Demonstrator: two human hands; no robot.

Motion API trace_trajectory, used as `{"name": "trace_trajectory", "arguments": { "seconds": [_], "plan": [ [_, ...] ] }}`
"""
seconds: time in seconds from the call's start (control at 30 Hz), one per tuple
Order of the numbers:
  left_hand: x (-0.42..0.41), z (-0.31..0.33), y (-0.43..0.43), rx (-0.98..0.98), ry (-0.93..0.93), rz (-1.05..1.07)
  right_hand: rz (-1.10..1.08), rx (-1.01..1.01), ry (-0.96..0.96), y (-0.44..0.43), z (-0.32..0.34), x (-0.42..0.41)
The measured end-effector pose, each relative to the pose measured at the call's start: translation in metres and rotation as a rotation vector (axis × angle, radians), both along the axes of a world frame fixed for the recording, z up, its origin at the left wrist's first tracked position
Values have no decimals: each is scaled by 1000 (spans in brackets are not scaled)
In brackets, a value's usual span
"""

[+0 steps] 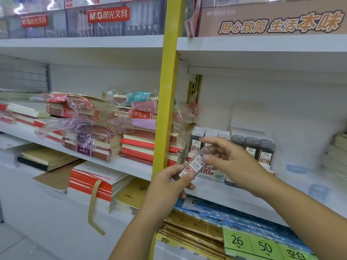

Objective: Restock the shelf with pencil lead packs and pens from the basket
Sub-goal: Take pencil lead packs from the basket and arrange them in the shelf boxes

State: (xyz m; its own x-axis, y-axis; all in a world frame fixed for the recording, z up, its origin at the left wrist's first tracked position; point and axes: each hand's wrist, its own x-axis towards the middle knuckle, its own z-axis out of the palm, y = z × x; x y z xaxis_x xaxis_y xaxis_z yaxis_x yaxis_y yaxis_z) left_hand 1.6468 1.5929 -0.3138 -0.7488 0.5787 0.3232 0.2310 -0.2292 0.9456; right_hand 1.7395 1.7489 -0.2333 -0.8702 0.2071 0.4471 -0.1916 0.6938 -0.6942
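Note:
A slim clear pencil lead pack [193,165] with a red and white label is held tilted in front of the middle shelf [244,196]. My left hand [169,186] grips its lower end between thumb and fingers. My right hand [227,156] pinches its upper end. Just behind my hands, a display box [212,174] holds upright lead packs in two groups, pale-capped ones [210,136] on the left and grey-capped ones [252,145] on the right. The basket and pens are out of view.
A yellow upright post [169,87] divides the shelving. Left of it lie stacks of wrapped notebooks [105,124] and red and white pads [93,182]. Below the lead packs sit paper packs with green price cards [262,243]. A cardboard display box [272,19] stands on the top shelf.

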Motion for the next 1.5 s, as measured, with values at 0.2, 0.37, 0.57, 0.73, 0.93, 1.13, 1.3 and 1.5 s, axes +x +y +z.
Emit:
{"name": "trace_trajectory", "arguments": {
  "seconds": [0.2, 0.37, 0.57, 0.73, 0.93, 1.13, 1.3, 1.5],
  "plan": [
    [6, 3, 1, 200, -243, -89, -59, -285, 5, 8, -21, 24],
    [12, 2, 6, 157, -216, -71, -18, -105, -184, 7, -26, 35],
    [18, 11, 18, 136, -26, -18, 24, 59, -172, 1, -9, 32],
    [16, 2, 44, -179, 601, 438, -182, -17, 246, 26, 31, 25],
    [8, -18, 64, -394, 873, 480, -388, 386, 235, 50, 38, 1],
    [-4, -26, 64, -354, 906, 468, -402, 489, 9, 65, 32, -16],
    [-8, -27, 61, -348, 937, 450, -601, 707, 55, 69, 28, -28],
    [-1, -29, 49, -314, 896, 437, -450, 521, 177, 53, 23, 1]
  ]
}}
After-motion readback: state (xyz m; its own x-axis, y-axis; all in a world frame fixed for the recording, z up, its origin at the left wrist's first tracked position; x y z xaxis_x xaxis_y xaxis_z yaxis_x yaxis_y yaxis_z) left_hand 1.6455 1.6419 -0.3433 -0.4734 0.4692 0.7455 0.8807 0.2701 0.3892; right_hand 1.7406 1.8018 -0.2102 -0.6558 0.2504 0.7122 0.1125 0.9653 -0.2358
